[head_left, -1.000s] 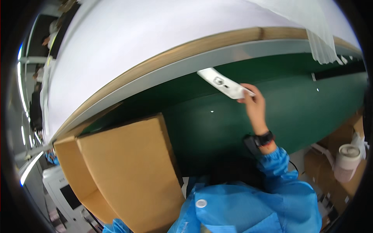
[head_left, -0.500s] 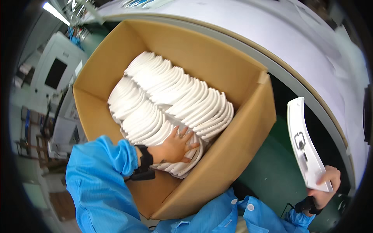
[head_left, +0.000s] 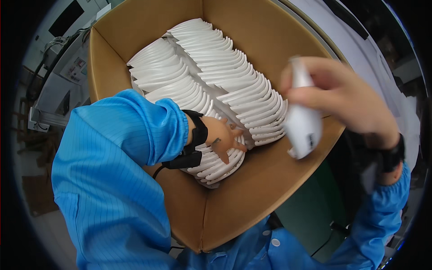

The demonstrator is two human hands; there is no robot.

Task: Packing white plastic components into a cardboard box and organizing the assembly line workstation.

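Note:
A deep cardboard box (head_left: 270,180) holds two long rows of curved white plastic panels (head_left: 180,72), stacked closely and leaning on one another. On the near end of the left row rests my left hand (head_left: 226,138), its fingers spread against the panels and gripping none of them. My right hand (head_left: 328,90) is closed around one end of a single white plastic panel (head_left: 303,130), above the right side of the box. This panel hangs down from the fingers, blurred by motion, with a small dark mark near its lower end.
Beyond the box's far right side runs a white-covered table (head_left: 324,40). Grey-white equipment (head_left: 67,85) with cables stands at the left. Green floor (head_left: 315,198) shows below the box's right wall. Both my wrists carry black bands.
My right hand has brought the white panel up and left, from beside the table to above the box. My left hand stays on the left row. The view has shifted closer to the box.

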